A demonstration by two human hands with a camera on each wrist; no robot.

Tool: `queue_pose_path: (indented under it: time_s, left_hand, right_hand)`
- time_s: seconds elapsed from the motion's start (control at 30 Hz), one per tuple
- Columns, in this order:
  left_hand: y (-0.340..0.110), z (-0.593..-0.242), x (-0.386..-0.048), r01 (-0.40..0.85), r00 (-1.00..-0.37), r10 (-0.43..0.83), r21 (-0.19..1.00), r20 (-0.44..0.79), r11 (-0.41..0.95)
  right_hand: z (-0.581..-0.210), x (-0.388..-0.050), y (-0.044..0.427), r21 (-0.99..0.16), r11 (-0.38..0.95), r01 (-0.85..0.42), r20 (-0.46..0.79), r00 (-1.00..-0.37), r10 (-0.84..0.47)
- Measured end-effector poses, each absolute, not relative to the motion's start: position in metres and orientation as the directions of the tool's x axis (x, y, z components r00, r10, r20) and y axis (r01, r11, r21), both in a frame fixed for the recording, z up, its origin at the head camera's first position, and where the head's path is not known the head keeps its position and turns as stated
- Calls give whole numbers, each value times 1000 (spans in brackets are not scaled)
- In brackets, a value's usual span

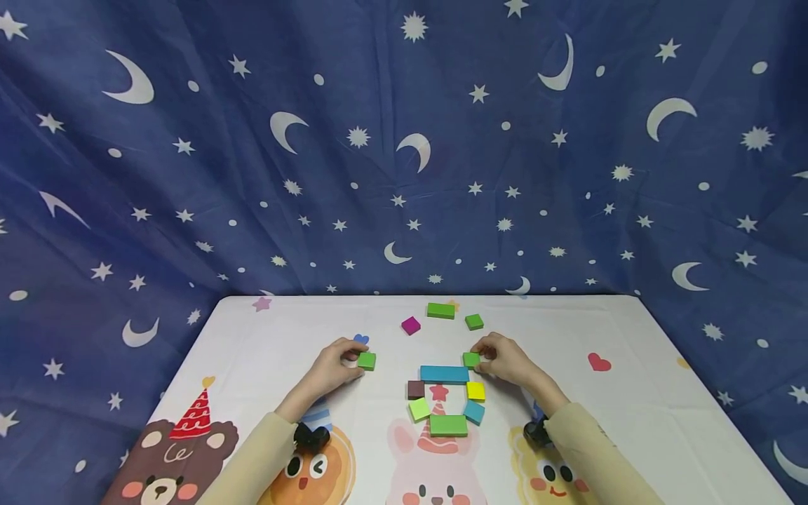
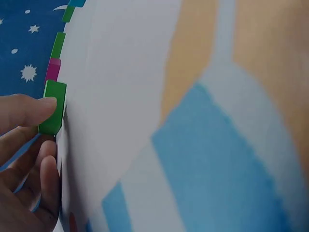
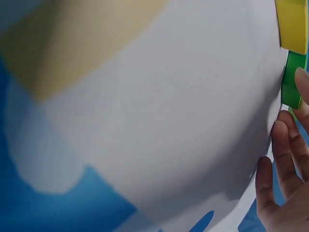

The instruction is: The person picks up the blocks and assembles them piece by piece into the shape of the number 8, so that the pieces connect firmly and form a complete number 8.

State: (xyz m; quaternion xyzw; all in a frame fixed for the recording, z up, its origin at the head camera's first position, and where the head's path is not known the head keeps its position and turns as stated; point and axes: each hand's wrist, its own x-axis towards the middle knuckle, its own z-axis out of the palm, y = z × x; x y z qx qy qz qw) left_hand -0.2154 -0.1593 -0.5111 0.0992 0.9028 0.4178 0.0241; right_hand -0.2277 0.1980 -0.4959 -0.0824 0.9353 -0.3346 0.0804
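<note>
left hand [image 1: 332,365] is pinching a small green block [image 1: 367,361] between thumb and fingers, off to the left of the block ring, well apart from it. whether it is resting on the table [image 1: 637,428] or hanging just above, can't tell. right hand [image 1: 505,358] is gripping another small green block [image 1: 471,360] by thumb and fingertip, just beyond the right end of a long blue block [image 1: 445,374]; contact between those two is not showing clearly.

progress: judging by layout, work is looking partway or further along. six blocks are already forming a rough ring around a printed pink star: the long blue one is lying along the far side, a dark brown block [image 1: 416,390] and a light green block [image 1: 419,409] are making the left side, a yellow block [image 1: 476,391] and a small blue block [image 1: 474,412] the right, and a wide green block [image 1: 448,426] is closing the near side.

apparently left: both pinched blocks, plus three loose ones that are lying beyond the ring, untouched: a magenta block [image 1: 411,325], a long green block [image 1: 440,311] and a spare green block [image 1: 474,322].
</note>
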Motion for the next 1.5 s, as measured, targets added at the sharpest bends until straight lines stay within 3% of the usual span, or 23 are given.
queue_pose_path:
  time_s: [1.17, 1.5]
  left_hand:
    - [-162, -514, -219, 134, -981, 188, 844, 40, 519]
    - [-155, -513, -218, 142, -988, 134, 821, 81, 553]
  right_hand:
    - [-499, -227, 202, -656, 747, -104, -81, -975, -208]
    - [-498, -226, 200, -651, 753, -96, -83, -977, -197]
